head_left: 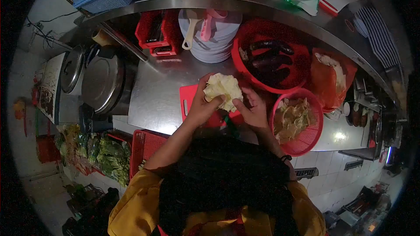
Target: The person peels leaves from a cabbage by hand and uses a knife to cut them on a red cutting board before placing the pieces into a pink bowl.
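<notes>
A pale yellow, crinkled cabbage is held up over the red cutting board. My left hand is closed around its left side, the thumb pressed on the near face. At the right edge, my right hand has its thumb against the cabbage and its other fingers curled behind; their exact contact is partly hidden. Beside my right hand stands a red perforated basket with torn, pale green-brown leaves in it. Something dark green, hard to make out, lies on the board below the cabbage.
Behind the hands are stacked white plates with pink and cream handled tools on top, and a large red basin holding eggplants. A steel shelf overhangs the counter. Lidded steel pots stand left; a red crate sits lower left.
</notes>
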### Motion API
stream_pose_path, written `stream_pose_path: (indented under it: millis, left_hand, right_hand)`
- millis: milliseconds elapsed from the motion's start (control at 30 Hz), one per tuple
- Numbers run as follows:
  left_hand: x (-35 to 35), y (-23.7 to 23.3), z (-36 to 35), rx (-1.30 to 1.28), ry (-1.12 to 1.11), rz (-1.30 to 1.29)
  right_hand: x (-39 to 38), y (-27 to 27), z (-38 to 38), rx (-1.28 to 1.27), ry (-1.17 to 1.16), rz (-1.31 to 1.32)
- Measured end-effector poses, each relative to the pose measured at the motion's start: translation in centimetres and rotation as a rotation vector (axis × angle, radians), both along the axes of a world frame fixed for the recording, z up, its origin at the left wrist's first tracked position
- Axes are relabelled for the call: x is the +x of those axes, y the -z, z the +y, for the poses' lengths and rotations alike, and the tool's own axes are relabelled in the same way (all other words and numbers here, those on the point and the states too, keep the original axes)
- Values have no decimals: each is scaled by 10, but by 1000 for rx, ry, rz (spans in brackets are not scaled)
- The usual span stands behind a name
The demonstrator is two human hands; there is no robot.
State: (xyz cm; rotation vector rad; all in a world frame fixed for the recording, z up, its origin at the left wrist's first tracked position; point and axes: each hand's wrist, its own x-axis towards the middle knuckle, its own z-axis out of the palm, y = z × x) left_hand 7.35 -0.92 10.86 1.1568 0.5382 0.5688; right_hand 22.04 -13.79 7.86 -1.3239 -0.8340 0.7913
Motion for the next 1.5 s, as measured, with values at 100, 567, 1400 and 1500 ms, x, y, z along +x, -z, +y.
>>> stream_pose_path:
  millis: [100,567,1400,1500]
  left_hand:
    - [-1,-3,-1,-41,7,-16]
    - [-1,3,-11,657,-125,254]
    - [-5,10,6,-309,40,380]
    - [-8,12,4,-122,45,395]
  right_hand:
    - [6,5,-5,-79,7,-123]
    - [18,30,-2,-95,-34,-253]
    - [19,-20,-10,-241,-168,-1054]
    - [22,-32,-6,-279,-247,-1164]
